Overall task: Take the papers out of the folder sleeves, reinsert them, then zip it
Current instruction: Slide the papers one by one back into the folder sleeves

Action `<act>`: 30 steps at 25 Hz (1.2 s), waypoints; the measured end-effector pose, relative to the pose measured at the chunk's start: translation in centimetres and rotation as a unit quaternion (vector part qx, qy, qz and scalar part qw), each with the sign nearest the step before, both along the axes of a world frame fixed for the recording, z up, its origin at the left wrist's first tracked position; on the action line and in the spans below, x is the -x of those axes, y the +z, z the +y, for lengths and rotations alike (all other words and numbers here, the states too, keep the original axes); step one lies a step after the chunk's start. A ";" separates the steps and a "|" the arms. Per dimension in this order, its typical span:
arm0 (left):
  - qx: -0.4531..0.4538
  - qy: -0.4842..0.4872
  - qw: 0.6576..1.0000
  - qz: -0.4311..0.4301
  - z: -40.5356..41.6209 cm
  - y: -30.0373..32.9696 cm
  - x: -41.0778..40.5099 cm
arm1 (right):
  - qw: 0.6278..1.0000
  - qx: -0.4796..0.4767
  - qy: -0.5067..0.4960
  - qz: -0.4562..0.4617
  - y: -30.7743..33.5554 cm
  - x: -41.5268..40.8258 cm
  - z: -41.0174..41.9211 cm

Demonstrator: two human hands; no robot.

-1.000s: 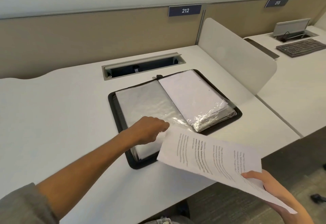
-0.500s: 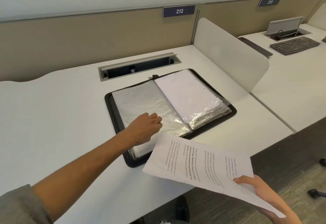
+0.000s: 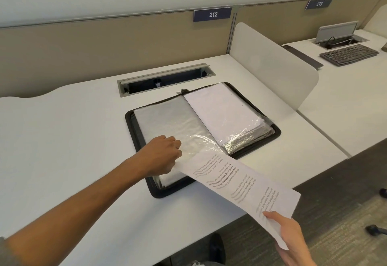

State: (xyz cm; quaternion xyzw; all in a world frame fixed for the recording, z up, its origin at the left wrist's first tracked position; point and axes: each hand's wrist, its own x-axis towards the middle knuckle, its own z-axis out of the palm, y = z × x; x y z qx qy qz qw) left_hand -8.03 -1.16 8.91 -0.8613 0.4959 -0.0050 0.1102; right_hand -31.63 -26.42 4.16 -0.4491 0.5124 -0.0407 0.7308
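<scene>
The printed sheet (image 3: 240,184) has swung round since a second ago: earlier it hung clear of the folder (image 3: 201,138) out over the desk (image 3: 62,140) edge, and now its far end lies at the mouth of the left-hand sleeve (image 3: 176,123), slipping in under the clear plastic beside the left hand (image 3: 162,154). That reads as the reinsertion step under way — the paper is being fed back in, not drawn out — though how far the leading edge has gone into the sleeve is hard to tell through the glare.

The left hand sits on the near part of the left page with its fingers (image 3: 174,142) curled; they look to be pinching the sleeve's open edge to hold it up, but the grip itself is hidden under the knuckles. The right hand (image 3: 293,236) holds the sheet's near corner, thumb on top and the rest beneath, low and off the desk edge. So the paper spans the gap between the two hands, touching the left one's side at its far end.

The folder lies open flat on the desk in front of a cable slot (image 3: 165,79), its right half carrying a thick stack of filled sleeves (image 3: 226,117). The zip runs round the black rim, still undone — zipping is clearly a good way off.
</scene>
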 end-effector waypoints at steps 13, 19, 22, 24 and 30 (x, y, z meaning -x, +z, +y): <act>0.049 -0.040 0.996 -0.065 2.5 -0.3 0.4 | 0.995 0.038 -0.062 0.076 0.0 0.2 2.7; 0.087 0.002 0.993 -0.082 1.5 -0.5 1.3 | 0.993 0.053 -0.074 0.070 0.3 0.6 3.5; 0.105 0.000 0.991 -0.086 1.5 -0.5 1.7 | 0.992 0.066 -0.081 0.072 0.1 0.3 3.9; 0.110 0.003 0.990 -0.092 1.5 -0.5 1.8 | 0.992 0.076 -0.079 0.068 -0.2 0.1 4.0; 0.068 -0.014 0.993 -0.099 1.5 -1.1 2.0 | 0.997 0.048 -0.067 0.012 -1.2 -1.7 5.8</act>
